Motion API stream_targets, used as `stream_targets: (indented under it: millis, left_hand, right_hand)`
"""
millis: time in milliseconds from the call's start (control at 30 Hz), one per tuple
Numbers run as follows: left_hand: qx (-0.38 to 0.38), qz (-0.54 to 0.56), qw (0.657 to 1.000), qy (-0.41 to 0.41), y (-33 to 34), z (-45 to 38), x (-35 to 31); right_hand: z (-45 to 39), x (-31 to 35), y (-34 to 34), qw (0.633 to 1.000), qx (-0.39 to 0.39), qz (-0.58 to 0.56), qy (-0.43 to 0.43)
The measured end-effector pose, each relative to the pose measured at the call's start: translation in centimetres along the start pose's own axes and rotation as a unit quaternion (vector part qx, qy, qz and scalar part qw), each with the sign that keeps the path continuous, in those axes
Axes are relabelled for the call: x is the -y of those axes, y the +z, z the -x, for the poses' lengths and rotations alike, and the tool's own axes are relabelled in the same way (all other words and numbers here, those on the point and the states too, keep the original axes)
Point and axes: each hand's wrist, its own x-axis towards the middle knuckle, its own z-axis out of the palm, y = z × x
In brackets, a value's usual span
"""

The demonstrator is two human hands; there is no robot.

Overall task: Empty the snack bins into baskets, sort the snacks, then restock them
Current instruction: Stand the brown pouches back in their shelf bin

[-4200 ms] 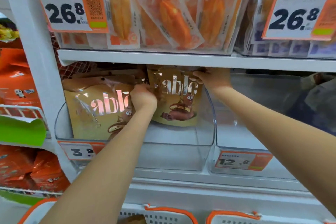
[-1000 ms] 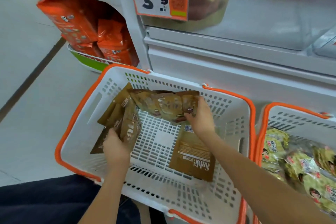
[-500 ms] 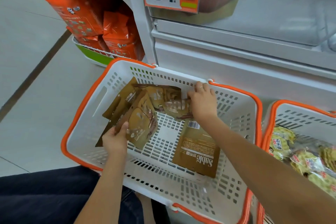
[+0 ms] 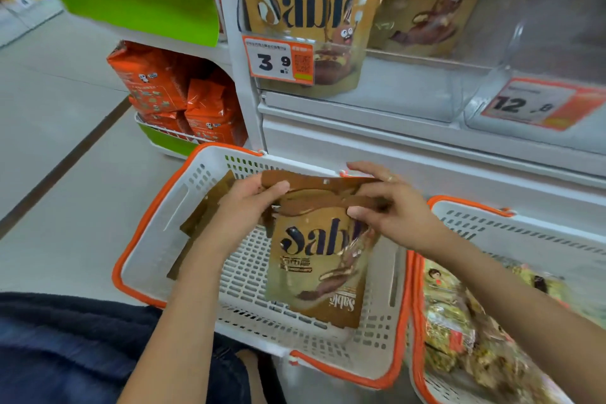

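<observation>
Item: white basket (image 4: 157,239) with orange rim, on the floor below the shelf; taken here as the landmark.

Contents and handling: a small stack of brown Sablé pouches (image 4: 314,252) is held upright above the middle of the basket, front face toward the camera. The left hand (image 4: 242,207) is closed on the stack's top left corner, thumb over the front. The right hand (image 4: 390,207) pinches the top right edge, fingers curled around it. The exact pouch count in the stack cannot be told. More brown pouches (image 4: 203,216) lie against the basket's left wall, partly hidden behind the left forearm. One further pouch appears to lie on the basket floor beneath the held stack, its lettering upside down.

Adjacent: a second basket (image 4: 511,226) touches the first on its right side and holds green-yellow snack packs (image 4: 459,321), blurred.

Above the basket: a clear bin (image 4: 426,102) on the shelf carries a 3.9 price tag (image 4: 278,61) and holds at least two Sablé pouches upright. Right of it, a bin tagged 12.8 (image 4: 537,105) looks empty.

Progress, as judged: emptying looks largely done for the 12.8 bin, partial for the Sablé bin. Sorting is under way, with pouches being gathered and squared. Restocking remains.
</observation>
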Motion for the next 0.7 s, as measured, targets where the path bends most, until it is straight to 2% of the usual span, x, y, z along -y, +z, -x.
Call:
stream_targets:
  millis: [67, 200, 333, 400, 467, 600, 700]
  left_hand:
    - [0.014, 0.072, 0.997, 0.016, 1.4, 1.7, -2.0]
    - [0.010, 0.146, 0.988, 0.040, 3.4, 4.6, -5.0]
    - [0.014, 0.114, 0.991, 0.070, 4.0, 5.8, -7.8]
    - [0.030, 0.052, 0.992, 0.110, 4.0, 5.9, -9.1]
    - [0.048, 0.044, 0.989, 0.130, 4.1, 6.3, -10.4]
    - [0.064, 0.105, 0.983, 0.139, 5.3, 7.2, -11.0]
    - [0.086, 0.209, 0.965, 0.130, 5.9, 7.9, -10.6]
  right_hand:
    - [1.3, 1.5, -2.3, 0.997, -0.027, -0.072, 0.026]
    - [3.0, 4.6, -5.5, 0.990, -0.115, -0.084, 0.007]
    - [5.2, 6.7, -7.7, 0.980, -0.183, -0.065, -0.041]
    - [6.3, 7.5, -8.7, 0.981, -0.180, -0.053, -0.051]
    - [7.1, 8.2, -9.5, 0.981, -0.179, -0.065, -0.036]
    - [8.1, 9.3, -10.1, 0.962, -0.233, -0.141, -0.006]
    - [8.5, 9.6, -10.9, 0.944, -0.289, -0.161, -0.002]
